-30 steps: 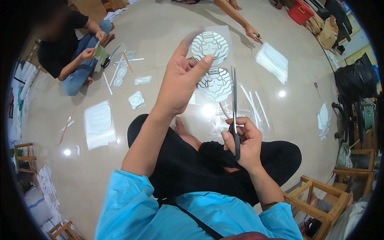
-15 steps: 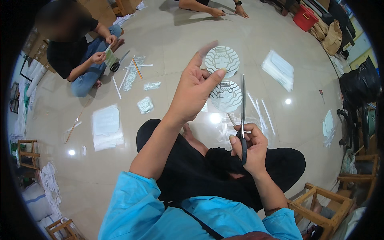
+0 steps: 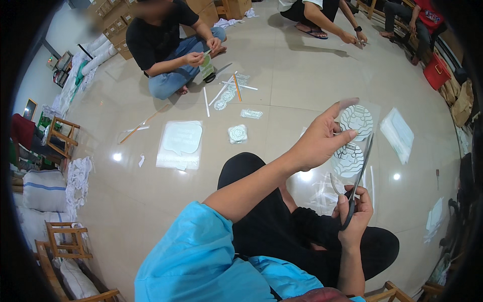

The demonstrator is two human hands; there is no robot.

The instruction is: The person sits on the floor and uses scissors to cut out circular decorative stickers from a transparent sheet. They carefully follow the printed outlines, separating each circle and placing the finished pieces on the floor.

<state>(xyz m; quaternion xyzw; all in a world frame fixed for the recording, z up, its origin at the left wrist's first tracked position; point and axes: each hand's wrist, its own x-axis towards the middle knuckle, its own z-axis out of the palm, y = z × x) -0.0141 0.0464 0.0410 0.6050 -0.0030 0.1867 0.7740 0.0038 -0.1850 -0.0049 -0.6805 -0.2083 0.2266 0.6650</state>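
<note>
Pinching clear film (image 3: 376, 111) between thumb and fingers of left hand (image 3: 322, 138), holding it up above the floor (image 3: 126, 194); blurring at the raised index tip, losing the film's outer outline against the pale tiles. Covering a little of the upper disc (image 3: 356, 121) with the thumb; showing the lower disc (image 3: 347, 160) nearly whole. Reading both as round, flat, pale greenish, crossed by wavy bands; finding the centre motifs hard to make out.

Grasping scissors (image 3: 366, 160) in right hand (image 3: 358, 214), closing fingers about the black handles, partly hiding the loops; running a long steel blade up by the discs' right rims. Failing to tell touching from cutting. Failing also to place a curved grey strip (image 3: 334, 184) beside the right fingers.

Noting crumpled, glassy scraps (image 3: 322, 199) on the floor beyond the shins, merging with lamp glare. Farther out, finding a scalloped pale stack (image 3: 237, 134); toward the floor's left edge, a speech-bubble-shaped sheet (image 3: 182, 138) in film; toward its right edge, a slanting sheet pile (image 3: 397, 135).

Glimpsing, toward the floor's far edge, a seated co-worker (image 3: 151, 43) holding a green sheet (image 3: 206, 65), and another co-worker (image 3: 326, 24), cut off above, handling something too small to identify.
</note>
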